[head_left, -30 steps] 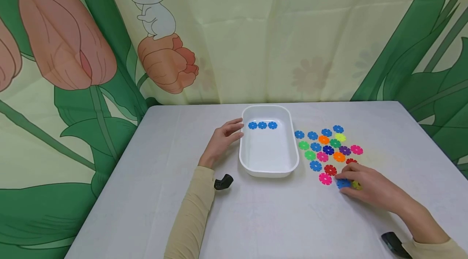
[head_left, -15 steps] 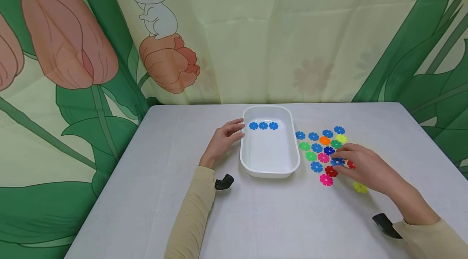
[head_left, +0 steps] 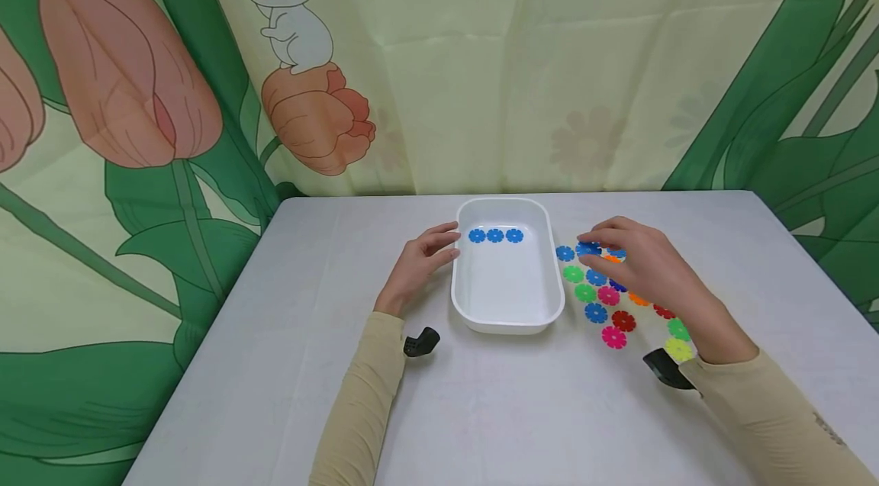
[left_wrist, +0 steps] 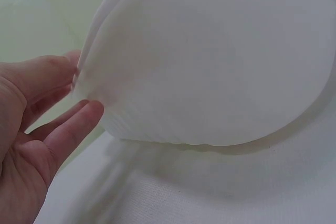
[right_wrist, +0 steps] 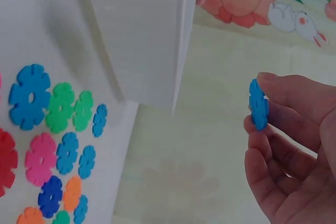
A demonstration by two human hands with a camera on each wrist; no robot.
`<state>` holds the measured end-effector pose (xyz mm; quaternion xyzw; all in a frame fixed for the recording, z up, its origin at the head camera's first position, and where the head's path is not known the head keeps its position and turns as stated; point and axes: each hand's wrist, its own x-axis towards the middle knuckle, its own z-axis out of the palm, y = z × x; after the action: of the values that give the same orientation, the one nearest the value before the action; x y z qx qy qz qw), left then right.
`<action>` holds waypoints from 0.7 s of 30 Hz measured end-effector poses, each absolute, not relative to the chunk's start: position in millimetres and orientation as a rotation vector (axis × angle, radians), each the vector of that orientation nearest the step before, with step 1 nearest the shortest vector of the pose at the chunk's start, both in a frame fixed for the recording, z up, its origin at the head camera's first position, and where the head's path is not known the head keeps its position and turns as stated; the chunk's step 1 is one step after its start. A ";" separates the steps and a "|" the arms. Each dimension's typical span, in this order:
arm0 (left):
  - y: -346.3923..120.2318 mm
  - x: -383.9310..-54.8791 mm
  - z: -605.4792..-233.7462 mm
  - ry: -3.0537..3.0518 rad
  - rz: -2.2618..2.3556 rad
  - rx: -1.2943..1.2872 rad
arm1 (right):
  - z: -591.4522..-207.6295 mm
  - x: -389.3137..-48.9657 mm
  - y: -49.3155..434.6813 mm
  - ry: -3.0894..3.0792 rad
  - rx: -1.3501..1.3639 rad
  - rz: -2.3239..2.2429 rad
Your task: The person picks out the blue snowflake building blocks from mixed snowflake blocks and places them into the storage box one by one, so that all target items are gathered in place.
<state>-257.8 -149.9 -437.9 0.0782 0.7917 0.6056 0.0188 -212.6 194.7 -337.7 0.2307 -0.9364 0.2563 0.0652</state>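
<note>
Pink tulips [head_left: 130, 66] with green leaves fill the left of the cream backdrop [head_left: 467, 74], next to a white rabbit [head_left: 298, 36] perched on another printed flower. Your tan left sleeve [head_left: 360, 394] lies over the white-covered table [head_left: 240, 364], with a black device [head_left: 421, 342] beside the wrist. Your left hand [head_left: 415, 265] rests its fingertips against the left wall of the white tray [head_left: 508, 295]; its fingers are extended and loosely spread. Pale plastic and dim light in the left wrist view leave it uncertain whether a fingertip hooks over the rim. Inside the tray, three blue flower-shaped discs [head_left: 496, 236] form a row near the far end. Just right of the tray, similar discs lie in a loose cluster: two green discs [head_left: 585, 293] toward its left side, a pink disc [head_left: 614, 337] and a red disc [head_left: 623, 320] toward its near edge, a yellow disc [head_left: 678, 349] farther right. Your right hand [head_left: 639, 257] partly covers this cluster; thumb and fingers pinch one blue disc [right_wrist: 258, 106], raised above the table and outside the tray, nearly edge-on in the right wrist view. Another black device [head_left: 668, 369] and your tan right sleeve [head_left: 776, 410] complete the right side.
</note>
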 end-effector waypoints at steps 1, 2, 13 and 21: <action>-149.6 -257.7 -437.6 2.458 1.881 0.245 | -336.4 -215.1 191.2 -2.817 0.697 0.785; -149.4 -257.6 -437.2 2.462 1.878 0.244 | -335.2 -217.6 187.8 -2.809 0.700 0.795; -148.3 -257.7 -435.0 2.474 1.856 0.226 | -329.8 -247.5 158.9 -2.815 0.738 0.876; -149.2 -257.6 -436.4 2.470 1.874 0.233 | -329.4 -268.5 139.5 -2.866 0.758 0.959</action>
<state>-257.6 -149.2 -436.4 0.0748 0.7943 0.6027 0.0164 -268.5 139.5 -329.4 0.2434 -0.9197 0.3078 0.0131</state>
